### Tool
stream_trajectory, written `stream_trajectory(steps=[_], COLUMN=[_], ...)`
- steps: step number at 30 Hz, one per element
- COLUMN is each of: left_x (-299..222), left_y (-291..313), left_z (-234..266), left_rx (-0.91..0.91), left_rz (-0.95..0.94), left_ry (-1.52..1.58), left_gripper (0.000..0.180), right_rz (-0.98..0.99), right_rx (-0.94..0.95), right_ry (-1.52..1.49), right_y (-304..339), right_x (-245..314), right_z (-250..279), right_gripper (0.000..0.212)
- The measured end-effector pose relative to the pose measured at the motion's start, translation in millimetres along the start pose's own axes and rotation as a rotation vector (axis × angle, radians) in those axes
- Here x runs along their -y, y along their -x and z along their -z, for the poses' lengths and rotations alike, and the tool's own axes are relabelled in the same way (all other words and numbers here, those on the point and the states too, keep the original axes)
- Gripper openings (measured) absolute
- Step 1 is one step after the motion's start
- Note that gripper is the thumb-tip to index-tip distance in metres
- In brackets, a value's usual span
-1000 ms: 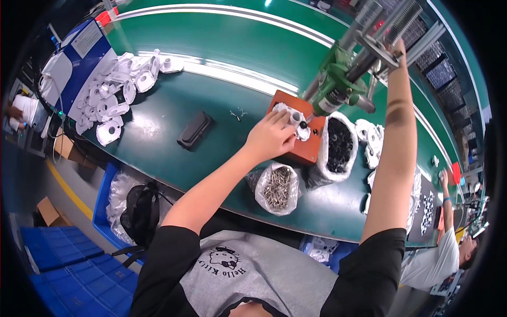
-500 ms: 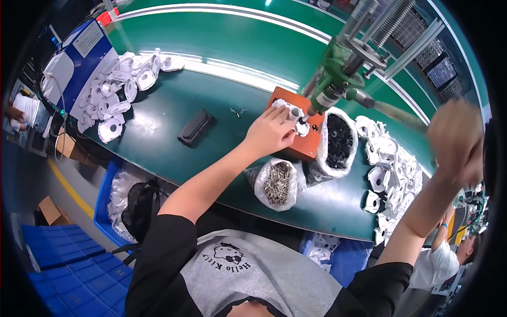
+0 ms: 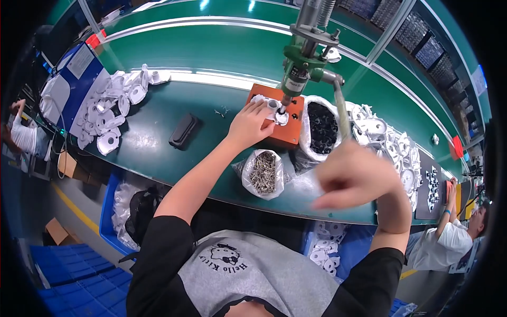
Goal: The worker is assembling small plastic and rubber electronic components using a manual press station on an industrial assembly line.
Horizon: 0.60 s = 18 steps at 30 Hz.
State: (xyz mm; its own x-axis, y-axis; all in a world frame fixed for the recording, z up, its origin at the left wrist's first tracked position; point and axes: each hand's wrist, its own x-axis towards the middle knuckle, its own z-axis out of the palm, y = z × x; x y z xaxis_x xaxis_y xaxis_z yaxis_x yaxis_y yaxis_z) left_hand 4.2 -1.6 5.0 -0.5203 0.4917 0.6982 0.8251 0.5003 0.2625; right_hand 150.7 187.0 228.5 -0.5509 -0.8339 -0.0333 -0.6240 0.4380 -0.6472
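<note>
My left hand (image 3: 249, 122) holds a white plastic part (image 3: 272, 104) on an orange block (image 3: 285, 138), its fingers bent over the part's near left side. Above the block stands a green hand press (image 3: 297, 76). The press's metal tip meets the part at a small black piece. Motion blurs my right hand (image 3: 359, 177), which is closed around the lower end of the press's lever (image 3: 342, 113). Right of the block is a clear bag of small black pieces (image 3: 322, 129). Nearer me sits a bag of metal screws (image 3: 264, 174).
White plastic parts (image 3: 103, 113) are heaped at the left, beside a blue box (image 3: 79, 68). More white parts (image 3: 388, 134) cover the bench's right side. A black case (image 3: 184, 131) lies left of my forearm. Another person (image 3: 446, 238) works at the far right.
My right hand has come down and to the left, and the lever has swung from sideways to pointing toward me. My left hand stays on the white part. The whole view has shifted.
</note>
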Motion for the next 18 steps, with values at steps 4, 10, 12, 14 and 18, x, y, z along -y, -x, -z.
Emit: stream_trajectory(steps=[4, 10, 12, 14, 18], left_x=[-10, 10, 8, 26, 20], left_y=[-19, -30, -39, -26, -29], left_z=[4, -4, -19, -21, -14], left_rx=[0.094, 0.237, 0.266, 0.298, 0.311], left_rz=[0.196, 0.175, 0.194, 0.266, 0.236], left_ry=[0.187, 0.005, 0.027, 0.071, 0.16], left_gripper=[0.041, 0.048, 0.052, 0.057, 0.054], right_rz=[0.399, 0.218, 0.234, -0.027, -0.214], right_rx=[-0.892, -1.255, -1.11, -1.199, -1.4], right_ry=[-0.443, -0.715, -0.866, -0.862, -0.23], right_y=[16, -36, -6, -27, 41], right_x=[-13, -138, -221, -235, -169], right_z=[79, 160, 155, 97, -10], right_gripper=[0.031, 0.04, 0.026, 0.034, 0.038])
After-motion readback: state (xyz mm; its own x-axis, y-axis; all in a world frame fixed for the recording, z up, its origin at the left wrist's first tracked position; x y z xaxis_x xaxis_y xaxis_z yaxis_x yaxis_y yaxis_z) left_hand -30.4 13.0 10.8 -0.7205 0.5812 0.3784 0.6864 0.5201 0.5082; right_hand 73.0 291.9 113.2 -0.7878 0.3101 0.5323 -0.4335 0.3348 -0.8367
